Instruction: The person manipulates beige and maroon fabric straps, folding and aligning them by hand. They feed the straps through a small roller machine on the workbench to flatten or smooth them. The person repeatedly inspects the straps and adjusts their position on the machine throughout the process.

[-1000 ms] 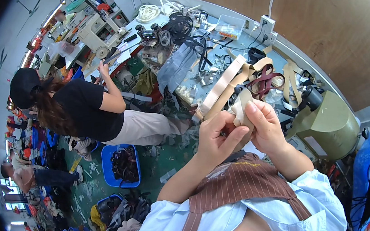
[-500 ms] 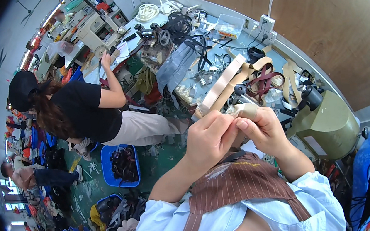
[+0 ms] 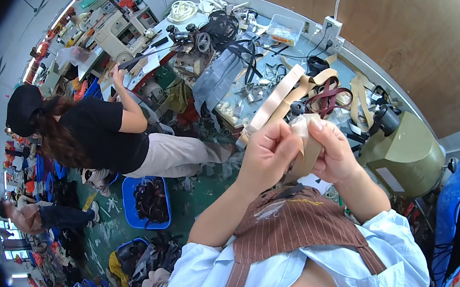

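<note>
the strap looks light, thin and limp, so it likely bends and slips easily; pinching near its folded end with fingertips seems the surest hold. it is a pale beige band, flat and smooth, held up in front of the chest above the bench edge. the left hand is closed around it, thumb and fingers pinching one side; the right hand grips the other side, thumb pressed on top. similar beige strips lie on the bench just beyond.
</note>
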`<state>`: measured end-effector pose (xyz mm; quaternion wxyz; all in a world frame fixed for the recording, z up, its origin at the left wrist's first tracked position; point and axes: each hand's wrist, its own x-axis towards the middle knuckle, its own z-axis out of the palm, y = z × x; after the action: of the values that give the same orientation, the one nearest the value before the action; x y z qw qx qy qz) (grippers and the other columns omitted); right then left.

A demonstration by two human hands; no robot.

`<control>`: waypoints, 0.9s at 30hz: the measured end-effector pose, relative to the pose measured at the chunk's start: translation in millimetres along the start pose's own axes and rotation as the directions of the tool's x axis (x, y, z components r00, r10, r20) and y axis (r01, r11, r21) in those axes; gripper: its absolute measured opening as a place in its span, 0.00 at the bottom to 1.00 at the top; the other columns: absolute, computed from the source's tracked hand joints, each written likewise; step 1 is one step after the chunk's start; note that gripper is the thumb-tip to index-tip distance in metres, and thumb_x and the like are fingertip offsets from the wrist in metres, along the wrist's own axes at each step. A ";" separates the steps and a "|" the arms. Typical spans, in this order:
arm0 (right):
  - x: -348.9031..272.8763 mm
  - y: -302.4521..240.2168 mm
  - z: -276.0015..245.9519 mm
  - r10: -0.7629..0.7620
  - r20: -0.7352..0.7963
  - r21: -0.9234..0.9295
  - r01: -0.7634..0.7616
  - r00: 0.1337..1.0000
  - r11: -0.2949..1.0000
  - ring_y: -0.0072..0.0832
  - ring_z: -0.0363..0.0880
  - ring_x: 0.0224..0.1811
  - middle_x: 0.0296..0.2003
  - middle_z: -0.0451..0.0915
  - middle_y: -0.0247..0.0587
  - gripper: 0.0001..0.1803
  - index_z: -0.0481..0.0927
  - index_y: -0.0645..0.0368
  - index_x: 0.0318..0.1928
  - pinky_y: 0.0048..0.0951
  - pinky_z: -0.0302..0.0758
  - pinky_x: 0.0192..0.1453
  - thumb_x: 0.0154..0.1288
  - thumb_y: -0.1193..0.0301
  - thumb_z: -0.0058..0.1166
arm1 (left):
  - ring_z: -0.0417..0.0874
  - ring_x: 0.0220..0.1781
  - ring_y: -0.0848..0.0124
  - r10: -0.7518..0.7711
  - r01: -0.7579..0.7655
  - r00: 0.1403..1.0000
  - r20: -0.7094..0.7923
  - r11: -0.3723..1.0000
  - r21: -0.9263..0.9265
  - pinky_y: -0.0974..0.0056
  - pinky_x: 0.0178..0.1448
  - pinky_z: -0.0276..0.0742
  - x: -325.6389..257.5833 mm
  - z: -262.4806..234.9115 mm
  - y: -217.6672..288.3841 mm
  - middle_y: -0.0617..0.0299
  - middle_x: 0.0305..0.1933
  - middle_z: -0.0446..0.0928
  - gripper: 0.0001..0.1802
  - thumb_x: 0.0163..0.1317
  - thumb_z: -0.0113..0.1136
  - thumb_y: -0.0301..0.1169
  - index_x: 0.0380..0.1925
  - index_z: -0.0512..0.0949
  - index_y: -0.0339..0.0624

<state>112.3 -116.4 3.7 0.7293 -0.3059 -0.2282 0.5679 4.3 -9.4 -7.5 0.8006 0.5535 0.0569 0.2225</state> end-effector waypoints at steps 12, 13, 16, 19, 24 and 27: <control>3.5 -10.3 -8.8 -0.138 0.061 -0.270 0.150 0.989 0.951 0.14 0.66 0.17 0.17 0.70 0.28 0.17 0.74 0.60 0.29 0.17 0.63 0.20 0.69 0.60 0.45 | 0.72 0.21 0.56 0.316 -0.337 0.928 0.195 0.497 0.800 0.58 0.25 0.66 8.0 4.4 25.1 0.53 0.20 0.69 0.12 0.60 0.55 0.32 0.22 0.70 0.37; 0.9 -11.2 -3.1 -0.186 0.091 -0.426 0.207 0.978 0.881 0.14 0.67 0.19 0.18 0.71 0.29 0.16 0.75 0.61 0.31 0.17 0.64 0.22 0.69 0.61 0.45 | 0.73 0.21 0.55 0.316 -0.334 0.927 0.201 0.459 0.823 0.57 0.25 0.67 8.2 3.6 26.9 0.52 0.20 0.69 0.11 0.60 0.54 0.31 0.21 0.69 0.38; -3.0 -11.4 -1.6 -0.183 0.174 -0.636 0.252 0.968 0.729 0.12 0.68 0.24 0.22 0.73 0.29 0.13 0.77 0.63 0.34 0.17 0.66 0.27 0.68 0.65 0.46 | 0.71 0.20 0.59 0.368 -0.387 0.896 0.249 0.370 0.845 0.62 0.23 0.66 4.1 1.0 25.0 0.55 0.18 0.66 0.11 0.61 0.54 0.29 0.21 0.70 0.36; -4.9 -13.3 -1.9 -0.123 0.289 -0.650 0.289 0.949 0.703 0.13 0.68 0.21 0.21 0.73 0.30 0.15 0.76 0.63 0.30 0.17 0.65 0.24 0.69 0.65 0.45 | 0.71 0.17 0.61 0.276 -0.434 0.900 0.338 0.488 0.757 0.64 0.21 0.65 -0.4 -3.5 43.3 0.56 0.16 0.67 0.12 0.59 0.53 0.27 0.18 0.70 0.36; -17.3 2.8 7.6 -0.039 0.277 -0.162 0.086 0.960 0.983 0.14 0.65 0.14 0.22 0.75 0.38 0.19 0.75 0.66 0.35 0.16 0.62 0.16 0.68 0.60 0.44 | 0.68 0.10 0.74 0.203 -0.286 0.941 0.271 0.905 0.316 0.69 0.14 0.62 -10.8 -3.2 28.4 0.62 0.11 0.69 0.18 0.61 0.50 0.29 0.13 0.71 0.36; -24.0 6.1 10.9 0.010 0.250 0.045 -0.022 0.968 0.999 0.14 0.57 0.07 0.22 0.75 0.46 0.29 0.72 0.74 0.39 0.17 0.56 0.10 0.65 0.52 0.43 | 0.64 0.05 0.79 0.024 -0.009 0.996 0.088 0.987 -0.163 0.75 0.08 0.57 -24.0 16.3 22.6 0.66 0.09 0.68 0.20 0.64 0.47 0.34 0.13 0.72 0.38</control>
<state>94.7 -136.5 7.5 0.6973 -0.2165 -0.3021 0.6129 -18.3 -26.9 15.6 0.8430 0.4961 -0.0021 0.2081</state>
